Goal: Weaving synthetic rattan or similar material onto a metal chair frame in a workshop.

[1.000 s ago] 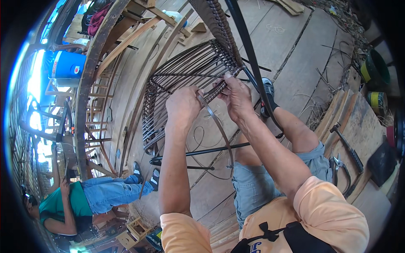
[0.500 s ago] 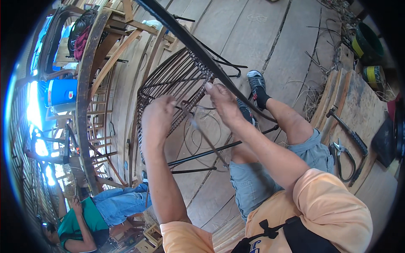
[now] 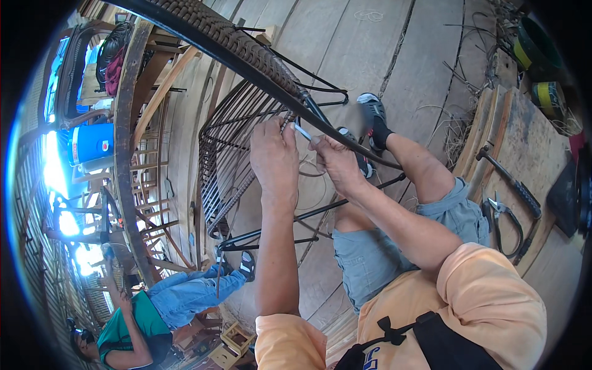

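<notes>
A dark metal chair frame (image 3: 265, 87), partly woven with brown strands, stands tilted before me. Its slatted side (image 3: 225, 145) has many thin strands across it. At the corner below the woven band, my left hand (image 3: 275, 161) is closed, fingers and thumb at the wrapped bar. My right hand (image 3: 338, 161) pinches a flat weaving strip (image 3: 302, 131), which shines pale between both hands. The strip's other end meets my left thumb, whose exact grip is partly hidden. A loose loop of strand hangs below my right hand.
To the right, a hammer (image 3: 509, 182) and pliers (image 3: 504, 225) lie on a wooden board (image 3: 535, 148). Buckets (image 3: 538, 46) stand at the far right. Leftward are a curved wooden rack (image 3: 126, 154), a blue cooler (image 3: 92, 143) and another person (image 3: 139, 327).
The chair has turned, bringing its woven band into view. My left hand has moved right and up to the bar, and my right hand has shifted slightly down and right.
</notes>
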Action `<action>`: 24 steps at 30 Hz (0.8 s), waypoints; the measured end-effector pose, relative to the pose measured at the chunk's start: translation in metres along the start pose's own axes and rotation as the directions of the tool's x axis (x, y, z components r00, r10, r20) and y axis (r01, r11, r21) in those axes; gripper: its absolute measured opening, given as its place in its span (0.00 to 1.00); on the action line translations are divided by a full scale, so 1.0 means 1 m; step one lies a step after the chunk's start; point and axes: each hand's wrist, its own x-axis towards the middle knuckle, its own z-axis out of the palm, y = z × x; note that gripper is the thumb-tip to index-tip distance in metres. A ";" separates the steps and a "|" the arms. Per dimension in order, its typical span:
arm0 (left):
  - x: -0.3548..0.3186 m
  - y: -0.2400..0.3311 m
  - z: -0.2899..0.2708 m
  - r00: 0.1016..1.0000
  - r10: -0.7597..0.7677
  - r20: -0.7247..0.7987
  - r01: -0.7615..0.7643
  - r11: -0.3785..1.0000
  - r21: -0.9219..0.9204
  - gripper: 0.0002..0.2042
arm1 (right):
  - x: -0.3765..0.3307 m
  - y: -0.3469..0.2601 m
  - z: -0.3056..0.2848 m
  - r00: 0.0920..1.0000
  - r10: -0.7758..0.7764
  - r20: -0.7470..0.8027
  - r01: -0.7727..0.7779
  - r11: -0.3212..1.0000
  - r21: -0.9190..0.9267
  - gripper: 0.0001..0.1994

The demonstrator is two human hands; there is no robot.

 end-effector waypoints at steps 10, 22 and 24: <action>0.002 -0.007 0.019 0.988 0.044 -0.146 -0.035 0.997 0.061 0.05 | -0.022 -0.030 0.004 0.974 0.149 0.169 -0.213 0.854 0.474 0.09; 0.001 -0.016 0.011 0.984 0.113 -0.136 -0.133 0.980 -0.146 0.13 | -0.064 -0.073 -0.029 0.943 0.292 0.160 -0.320 0.927 0.194 0.08; 0.000 -0.016 0.010 0.990 0.107 -0.093 -0.122 0.977 -0.175 0.16 | -0.068 -0.077 -0.033 0.933 0.316 0.169 -0.339 0.932 0.130 0.08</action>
